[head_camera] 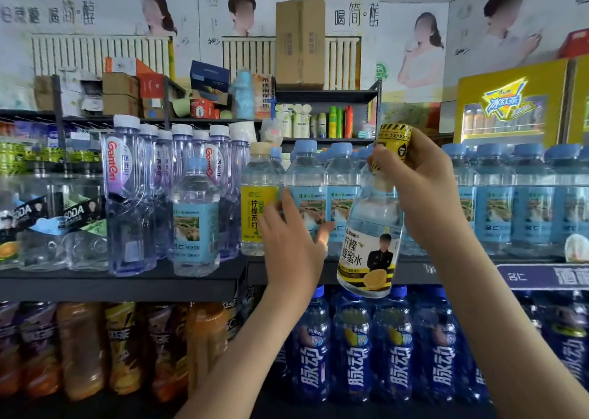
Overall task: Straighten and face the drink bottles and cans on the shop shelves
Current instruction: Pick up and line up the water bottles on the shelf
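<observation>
Two hands, one placing step: my right hand [420, 189] grips the tilted lemon-honey bottle [371, 246] by its neck, off the shelf [127, 283], at three o'clock of my spread left hand [287, 237], which I think must open a gap next.

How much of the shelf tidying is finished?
Done: the blue-capped clear water bottles on the right stand in a neat, label-forward row. In hand: the right hand grips a yellow-capped clear lemon bottle off the black shelf; the left hand reaches the row. Still to do: one blue-labelled bottle among the purple-tinted bottles.
</observation>
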Demonstrator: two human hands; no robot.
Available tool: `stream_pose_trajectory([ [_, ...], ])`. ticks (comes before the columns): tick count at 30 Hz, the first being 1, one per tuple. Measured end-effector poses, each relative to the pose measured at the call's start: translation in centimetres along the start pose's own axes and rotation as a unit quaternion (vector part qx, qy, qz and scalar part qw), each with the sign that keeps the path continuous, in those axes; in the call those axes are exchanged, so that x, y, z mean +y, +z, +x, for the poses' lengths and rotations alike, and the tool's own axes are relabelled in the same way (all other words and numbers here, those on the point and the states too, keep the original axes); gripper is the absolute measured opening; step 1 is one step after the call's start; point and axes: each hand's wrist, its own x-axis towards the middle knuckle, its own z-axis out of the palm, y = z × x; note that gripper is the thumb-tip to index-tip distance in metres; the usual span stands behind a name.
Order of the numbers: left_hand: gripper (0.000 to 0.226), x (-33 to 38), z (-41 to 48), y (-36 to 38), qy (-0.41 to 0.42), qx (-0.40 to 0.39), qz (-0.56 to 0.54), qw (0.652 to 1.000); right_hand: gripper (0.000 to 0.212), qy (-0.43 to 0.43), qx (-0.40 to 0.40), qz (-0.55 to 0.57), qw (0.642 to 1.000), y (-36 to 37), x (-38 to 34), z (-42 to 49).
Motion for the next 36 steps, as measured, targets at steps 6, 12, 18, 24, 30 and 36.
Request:
stream_pose_trajectory([
  [6,0.082,-0.1,0.4,-0.6,-0.001,-0.046,-0.015,0.999,0.02,0.018,-0.005,0.01,1.0,0.3,0.2,-0.3],
  [12,0.077,-0.6,0.7,-0.2,0.021,-0.04,0.034,0.998,0.014,0.033,0.006,0.022,0.999,0.6,0.1,-1.0],
  [18,0.052,-0.6,-0.7,-2.9,0.048,-0.047,-0.167,0.984,0.01,0.059,-0.006,0.036,0.998,1.4,-0.6,-2.9],
  [24,0.058,-3.5,-3.7,-7.2,-0.057,-0.438,-0.372,0.816,0.007,0.124,-0.035,0.129,0.983,4.2,-0.4,-5.4],
  [30,0.055,-8.0,-6.9,-10.2,-0.161,-0.328,-0.361,0.858,0.017,0.173,-0.111,0.208,0.956,9.3,0.1,-8.5],
  [36,0.035,-11.0,-8.7,-15.6,-0.234,-0.27,-0.369,0.858,0.037,0.227,-0.268,0.196,0.916,14.3,0.0,-12.8],
])
